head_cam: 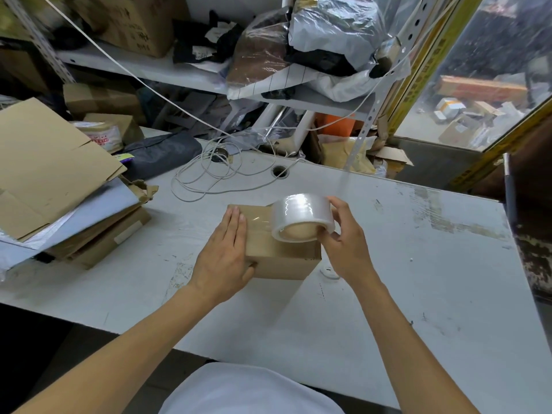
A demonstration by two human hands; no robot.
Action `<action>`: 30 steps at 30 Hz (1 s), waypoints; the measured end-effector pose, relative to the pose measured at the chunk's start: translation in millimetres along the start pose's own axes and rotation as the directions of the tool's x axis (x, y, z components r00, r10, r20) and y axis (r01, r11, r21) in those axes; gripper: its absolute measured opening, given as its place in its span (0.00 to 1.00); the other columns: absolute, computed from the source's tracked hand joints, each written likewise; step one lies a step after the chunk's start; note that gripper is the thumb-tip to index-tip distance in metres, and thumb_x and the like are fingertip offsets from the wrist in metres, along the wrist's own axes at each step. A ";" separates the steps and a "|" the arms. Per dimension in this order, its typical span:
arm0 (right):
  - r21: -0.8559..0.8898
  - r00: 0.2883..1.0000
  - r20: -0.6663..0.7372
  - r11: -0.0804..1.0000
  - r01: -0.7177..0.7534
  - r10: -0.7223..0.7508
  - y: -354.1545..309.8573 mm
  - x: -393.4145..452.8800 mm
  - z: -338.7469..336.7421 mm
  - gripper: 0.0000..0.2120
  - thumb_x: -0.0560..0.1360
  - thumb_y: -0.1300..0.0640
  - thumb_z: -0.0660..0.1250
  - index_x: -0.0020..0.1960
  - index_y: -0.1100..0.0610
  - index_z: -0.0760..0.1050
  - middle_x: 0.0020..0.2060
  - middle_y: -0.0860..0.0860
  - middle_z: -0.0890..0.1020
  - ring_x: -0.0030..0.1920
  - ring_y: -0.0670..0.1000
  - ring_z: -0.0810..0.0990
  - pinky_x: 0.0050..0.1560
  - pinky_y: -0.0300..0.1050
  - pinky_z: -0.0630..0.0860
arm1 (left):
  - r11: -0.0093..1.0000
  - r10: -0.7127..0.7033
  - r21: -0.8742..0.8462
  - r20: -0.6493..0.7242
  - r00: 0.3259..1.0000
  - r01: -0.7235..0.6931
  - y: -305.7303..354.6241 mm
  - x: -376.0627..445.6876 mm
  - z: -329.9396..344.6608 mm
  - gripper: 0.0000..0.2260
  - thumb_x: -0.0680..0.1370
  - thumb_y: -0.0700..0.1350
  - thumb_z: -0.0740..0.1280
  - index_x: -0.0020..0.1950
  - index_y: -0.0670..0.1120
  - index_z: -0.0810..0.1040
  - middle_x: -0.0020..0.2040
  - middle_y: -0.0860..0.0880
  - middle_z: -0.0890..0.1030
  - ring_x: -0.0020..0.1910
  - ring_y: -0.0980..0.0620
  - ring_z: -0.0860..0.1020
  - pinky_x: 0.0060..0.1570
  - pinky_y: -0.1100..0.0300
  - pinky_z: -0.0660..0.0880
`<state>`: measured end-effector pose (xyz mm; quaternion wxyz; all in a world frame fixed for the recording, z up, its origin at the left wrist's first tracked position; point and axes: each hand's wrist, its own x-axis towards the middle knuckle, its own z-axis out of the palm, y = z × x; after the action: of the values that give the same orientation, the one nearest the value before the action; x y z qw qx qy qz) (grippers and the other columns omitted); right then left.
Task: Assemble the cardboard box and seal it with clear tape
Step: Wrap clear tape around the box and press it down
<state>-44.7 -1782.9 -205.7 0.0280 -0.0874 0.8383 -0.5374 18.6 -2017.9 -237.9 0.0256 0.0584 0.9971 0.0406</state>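
A small brown cardboard box (277, 258) stands closed on the white table (418, 279), near its middle. My left hand (224, 252) lies flat on the box's left top, fingers together, thumb at its front left corner. My right hand (343, 243) grips a wide roll of clear tape (298, 219) that rests on the box's right top. A shiny strip of tape runs across the top between the roll and my left fingers.
A stack of flattened cardboard and grey sheets (59, 186) lies at the table's left. A white cable (215, 174) coils behind the box, beside a round hole (280, 171). Cluttered shelves with bags and boxes (268, 55) rise behind. A small white disc (328, 271) sits right of the box.
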 end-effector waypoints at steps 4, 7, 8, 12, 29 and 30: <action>-0.038 1.000 0.026 0.999 0.009 -0.008 3.2 7.2 -5.9 0.24 0.76 0.63 0.69 0.67 0.47 0.66 0.62 0.51 0.74 0.60 0.47 0.73 0.54 0.41 0.75 | 1.000 0.011 -0.011 -0.045 0.999 -0.011 1.4 0.5 -3.5 0.44 0.70 0.53 0.73 0.77 0.33 0.58 0.77 0.32 0.59 0.78 0.36 0.59 0.75 0.46 0.59; -0.007 1.000 -0.006 1.000 -0.002 0.002 4.3 5.0 -1.0 0.23 0.75 0.63 0.71 0.63 0.47 0.67 0.60 0.52 0.75 0.61 0.48 0.73 0.48 0.32 0.74 | 1.000 0.001 -0.025 -0.007 1.000 -0.001 5.5 1.3 -4.7 0.46 0.68 0.56 0.74 0.79 0.42 0.56 0.77 0.31 0.58 0.78 0.34 0.57 0.75 0.46 0.59; 0.010 1.000 -0.014 1.000 -0.008 0.008 4.6 4.6 0.7 0.23 0.74 0.62 0.72 0.62 0.46 0.68 0.59 0.51 0.75 0.60 0.47 0.73 0.48 0.30 0.75 | 1.000 -0.006 -0.018 0.007 1.000 0.006 8.8 2.4 -5.1 0.47 0.68 0.57 0.74 0.79 0.42 0.57 0.77 0.31 0.58 0.78 0.34 0.56 0.74 0.45 0.57; -0.012 0.999 -0.049 1.000 0.000 -0.001 3.6 4.1 4.9 0.22 0.73 0.60 0.74 0.59 0.45 0.67 0.57 0.49 0.75 0.57 0.45 0.73 0.50 0.38 0.76 | 1.000 0.022 0.005 0.002 1.000 -0.022 29.2 5.7 -0.6 0.50 0.71 0.59 0.70 0.79 0.36 0.46 0.80 0.37 0.46 0.80 0.40 0.46 0.75 0.52 0.39; 0.028 0.999 0.045 1.000 -0.015 0.014 16.4 15.2 -8.5 0.13 0.78 0.63 0.65 0.58 0.53 0.64 0.48 0.45 0.76 0.46 0.49 0.76 0.36 0.32 0.72 | 0.999 0.039 -0.015 0.001 0.999 -0.039 29.2 7.3 2.7 0.50 0.70 0.65 0.65 0.81 0.47 0.42 0.82 0.46 0.46 0.81 0.45 0.46 0.78 0.48 0.45; 0.039 0.999 0.050 0.999 -0.013 0.011 16.4 15.4 -7.1 0.15 0.77 0.61 0.67 0.58 0.52 0.64 0.49 0.46 0.77 0.47 0.50 0.77 0.37 0.32 0.73 | 0.999 0.042 -0.005 0.010 0.999 -0.042 29.8 8.2 3.2 0.50 0.69 0.65 0.66 0.81 0.48 0.44 0.82 0.45 0.46 0.81 0.44 0.47 0.78 0.48 0.46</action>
<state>-62.7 -1772.6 -216.8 0.0538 -0.0951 0.8272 -0.5512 14.1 -1987.1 -239.0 0.0300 0.0794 0.9954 0.0433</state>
